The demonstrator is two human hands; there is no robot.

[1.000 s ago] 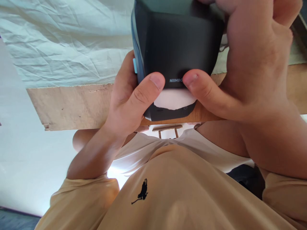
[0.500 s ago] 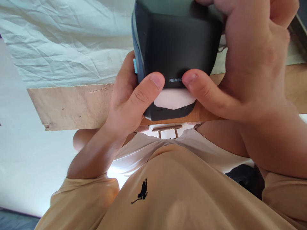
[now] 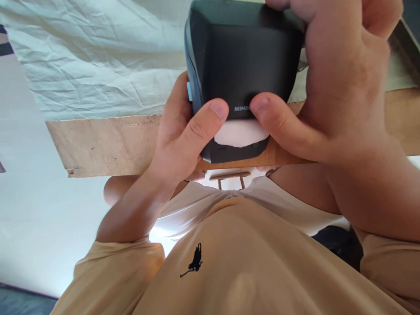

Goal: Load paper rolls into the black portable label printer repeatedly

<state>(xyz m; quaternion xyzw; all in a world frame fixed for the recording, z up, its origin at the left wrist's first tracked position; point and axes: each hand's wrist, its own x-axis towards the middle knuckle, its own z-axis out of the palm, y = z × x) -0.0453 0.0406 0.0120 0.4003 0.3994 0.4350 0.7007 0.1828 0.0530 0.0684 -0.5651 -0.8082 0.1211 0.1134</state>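
A black label printer (image 3: 252, 65) with light lettering is held up in front of me, near the table's front edge. White paper (image 3: 241, 132) with an uneven lower edge sticks out at its near end. My left hand (image 3: 183, 135) grips the printer's left side, thumb on top by the paper, fingers hidden underneath. A small light-blue tab shows on that side above the hand. My right hand (image 3: 324, 96) grips the right side, its thumb covering part of the lettering and its other fingers toward the far right corner.
Wrinkled pale cloth (image 3: 98, 65) covers the table beyond a bare wooden edge (image 3: 105, 146). A dark-framed object (image 3: 407, 43) lies at the far right. Below are my legs, and a small wooden stool (image 3: 229, 176) shows between them.
The printer and both hands keep the same hold. The printer and the table edge appear slightly further right in the view, the left side most clearly.
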